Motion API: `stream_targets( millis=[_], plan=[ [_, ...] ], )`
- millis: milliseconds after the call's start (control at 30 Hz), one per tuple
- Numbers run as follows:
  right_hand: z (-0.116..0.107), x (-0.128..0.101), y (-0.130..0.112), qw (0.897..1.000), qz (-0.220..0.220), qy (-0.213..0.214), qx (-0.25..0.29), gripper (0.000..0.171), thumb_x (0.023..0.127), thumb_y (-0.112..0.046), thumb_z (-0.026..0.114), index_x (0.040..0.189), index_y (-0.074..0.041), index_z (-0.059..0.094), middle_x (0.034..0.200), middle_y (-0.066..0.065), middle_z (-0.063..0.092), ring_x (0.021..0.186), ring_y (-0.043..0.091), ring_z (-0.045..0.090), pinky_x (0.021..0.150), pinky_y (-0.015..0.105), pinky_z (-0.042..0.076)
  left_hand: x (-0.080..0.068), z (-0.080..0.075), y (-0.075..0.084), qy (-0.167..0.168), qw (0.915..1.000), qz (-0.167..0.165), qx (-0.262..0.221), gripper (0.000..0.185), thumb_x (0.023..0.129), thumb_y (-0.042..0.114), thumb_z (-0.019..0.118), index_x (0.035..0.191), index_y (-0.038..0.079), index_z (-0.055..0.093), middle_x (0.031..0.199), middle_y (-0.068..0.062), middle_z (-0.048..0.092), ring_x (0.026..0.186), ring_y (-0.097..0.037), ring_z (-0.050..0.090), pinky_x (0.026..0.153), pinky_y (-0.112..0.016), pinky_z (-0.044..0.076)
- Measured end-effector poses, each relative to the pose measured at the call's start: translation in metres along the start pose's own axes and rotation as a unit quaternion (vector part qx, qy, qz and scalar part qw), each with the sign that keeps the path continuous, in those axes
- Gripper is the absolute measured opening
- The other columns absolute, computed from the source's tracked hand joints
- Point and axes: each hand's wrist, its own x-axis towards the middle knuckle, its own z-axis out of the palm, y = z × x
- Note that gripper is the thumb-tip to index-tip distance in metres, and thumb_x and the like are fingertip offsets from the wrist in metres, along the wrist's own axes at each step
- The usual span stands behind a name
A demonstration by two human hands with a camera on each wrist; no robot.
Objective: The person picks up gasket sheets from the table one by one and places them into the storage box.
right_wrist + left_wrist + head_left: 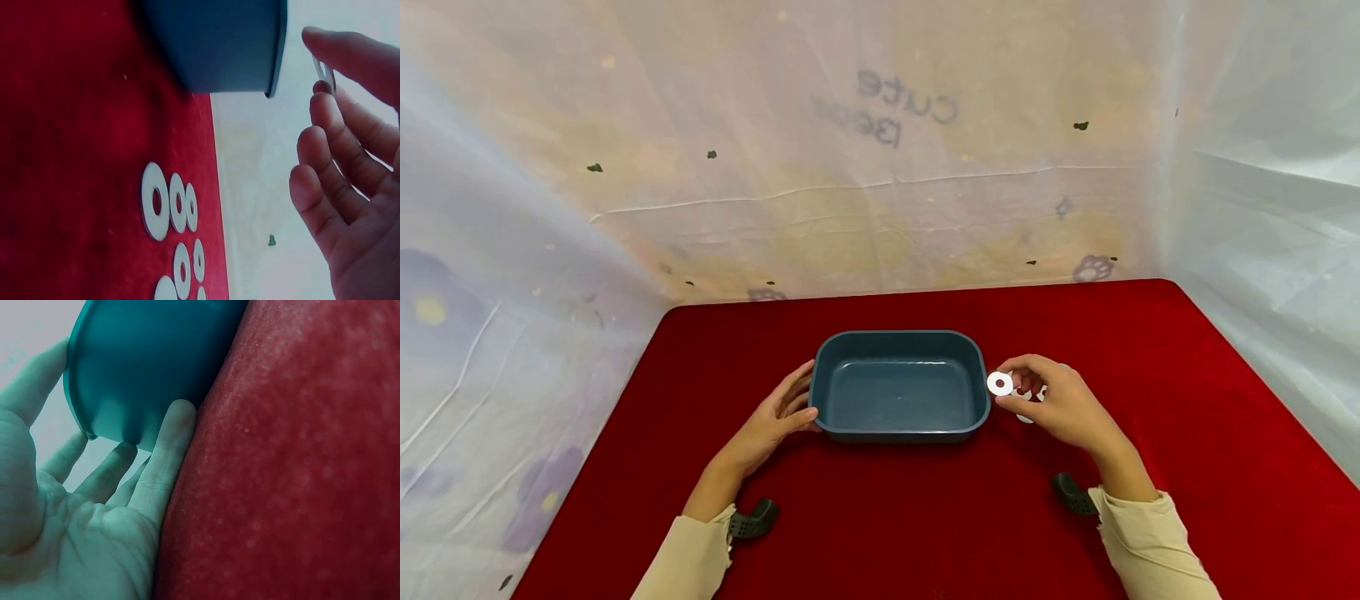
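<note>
A dark teal rectangular bin [898,436] stands on the red cloth between the two hands. My left hand [778,414] rests against its left end, fingers fairly straight; in the left wrist view the fingertips [178,415] touch the bin's wall. Just past the right end, my right hand [1060,400] pinches a flat metal washer [991,384] between thumb and fingertips, close to the rim. In the right wrist view this washer [330,76] is seen nearly edge-on, raised above the cloth. Below that hand lie several more washers [148,201], partly hidden by it in the head view.
The red cloth [880,517] covers the table, which has rounded far corners. Pale printed sheeting [880,233] hangs behind it and on both sides. Dark wrist mounts [754,520] stick out from both sleeves.
</note>
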Motion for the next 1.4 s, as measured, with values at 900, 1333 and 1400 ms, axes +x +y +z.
stream_targets(
  millis=[900, 1333, 1400],
  plan=[
    [0.017, 0.005, -0.012, 0.999, 0.027, -0.025, 0.037, 0.026, 0.087, -0.022, 0.078, 0.108, -0.011, 0.069, 0.086, -0.003, 0.06, 0.077, 0.012, 0.055, 0.068, 0.023, 0.048, 0.001, 0.0, 0.0, 0.005, 1.0, 0.0, 0.0, 0.072, 0.102, 0.013, 0.056, 0.16, 0.028, 0.016, 0.165, -0.011, 0.021, 0.133, -0.008, 0.049, 0.092, -0.034, 0.055],
    [-0.02, -0.007, 0.015, 0.996, 0.092, 0.002, -0.006, 0.031, 0.092, -0.028, 0.072, 0.118, -0.011, 0.067, 0.094, 0.004, 0.062, 0.082, 0.02, 0.056, 0.06, 0.024, 0.048, 0.001, 0.001, 0.0, -0.002, 0.9999, 0.008, -0.008, 0.07, 0.103, 0.011, 0.053, 0.16, 0.026, 0.016, 0.165, -0.013, 0.019, 0.133, -0.01, 0.049, 0.091, -0.033, 0.056],
    [-0.027, -0.01, 0.022, 0.995, 0.102, 0.009, -0.016, 0.033, 0.093, -0.03, 0.071, 0.119, -0.011, 0.066, 0.096, 0.005, 0.063, 0.083, 0.019, 0.056, 0.06, 0.024, 0.047, 0.001, 0.001, 0.0, -0.003, 0.9999, 0.011, -0.009, 0.068, 0.104, 0.012, 0.051, 0.16, 0.025, 0.016, 0.165, -0.015, 0.02, 0.133, -0.01, 0.05, 0.091, -0.033, 0.056]
  ],
)
